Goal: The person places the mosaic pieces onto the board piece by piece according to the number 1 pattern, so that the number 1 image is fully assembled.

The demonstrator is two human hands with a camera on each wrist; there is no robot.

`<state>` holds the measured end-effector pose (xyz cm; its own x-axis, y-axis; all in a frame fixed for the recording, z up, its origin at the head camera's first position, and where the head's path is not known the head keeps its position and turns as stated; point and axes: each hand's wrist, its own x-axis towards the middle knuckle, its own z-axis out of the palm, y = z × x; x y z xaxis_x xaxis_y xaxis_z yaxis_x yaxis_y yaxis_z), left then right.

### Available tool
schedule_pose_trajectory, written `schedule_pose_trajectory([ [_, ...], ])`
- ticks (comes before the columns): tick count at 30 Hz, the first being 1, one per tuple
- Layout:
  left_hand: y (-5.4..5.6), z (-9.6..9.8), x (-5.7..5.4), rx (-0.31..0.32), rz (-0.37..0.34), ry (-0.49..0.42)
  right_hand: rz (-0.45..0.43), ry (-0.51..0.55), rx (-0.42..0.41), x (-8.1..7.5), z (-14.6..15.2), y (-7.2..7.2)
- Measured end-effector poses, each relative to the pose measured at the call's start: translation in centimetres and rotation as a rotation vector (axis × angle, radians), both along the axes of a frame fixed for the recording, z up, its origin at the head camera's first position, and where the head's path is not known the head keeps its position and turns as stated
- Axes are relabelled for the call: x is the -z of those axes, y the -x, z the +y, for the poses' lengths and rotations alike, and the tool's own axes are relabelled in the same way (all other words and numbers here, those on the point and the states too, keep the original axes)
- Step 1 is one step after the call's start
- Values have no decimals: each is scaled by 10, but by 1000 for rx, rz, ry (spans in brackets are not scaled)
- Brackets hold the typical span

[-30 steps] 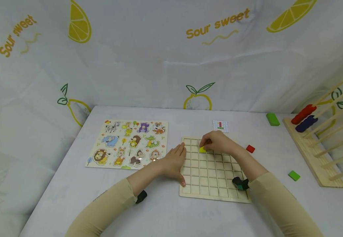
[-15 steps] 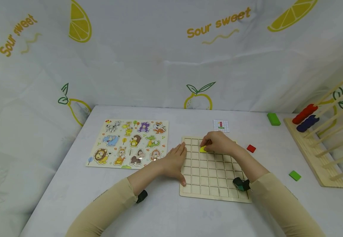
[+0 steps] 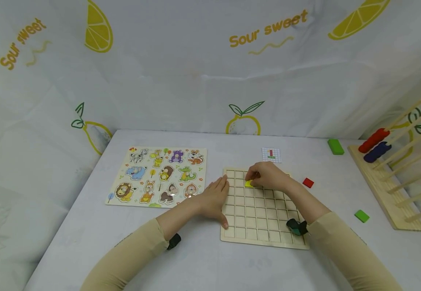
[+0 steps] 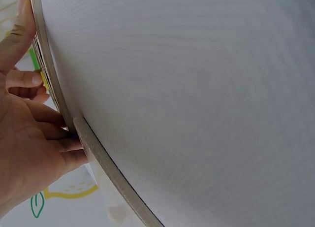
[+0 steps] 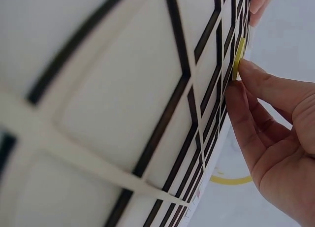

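Yellow tile in the right hand's fingers, on the far part of the grid board

From where I stand, the yellow tile is right at the fingertips of the right hand, just beyond the left end of that hand, over the far part of the wooden grid board and left of its middle. The thumb and fingers are bent around the tile, grasping it, with the thumb against its face; I can't tell whether it sits fully down in a square.

The left hand grasps nothing. It rests along the left edge of the board, fingers reaching to the far side and thumb toward the near side, so the tile lies to its right and a little farther off. Beside those fingers, on the left, is the animal puzzle.

Just past the board lies a small grid card with a coloured pattern. To the right of the board is a red tile, and farther right and nearer a green tile. A green block sits at the far right, next to a wooden peg rack carrying red beads and blue beads.
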<state>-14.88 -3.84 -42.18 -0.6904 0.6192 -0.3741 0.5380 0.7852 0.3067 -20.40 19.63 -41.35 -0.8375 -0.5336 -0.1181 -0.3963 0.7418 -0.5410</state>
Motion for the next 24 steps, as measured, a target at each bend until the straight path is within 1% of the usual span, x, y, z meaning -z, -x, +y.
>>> schedule_pose_trajectory([
  [6, 0, 0, 1, -4, -1, 0, 11, 7, 42, -2, 5, 0],
  [13, 0, 0, 2, 5, 13, -6, 20, 29, 90, -14, 32, -2],
  [17, 0, 0, 3, 6, 15, -6, 27, -2, 124, -18, 50, -2],
  [24, -1, -1, 2, -3, 4, -12, 3, -72, 200, -23, 84, -2],
])
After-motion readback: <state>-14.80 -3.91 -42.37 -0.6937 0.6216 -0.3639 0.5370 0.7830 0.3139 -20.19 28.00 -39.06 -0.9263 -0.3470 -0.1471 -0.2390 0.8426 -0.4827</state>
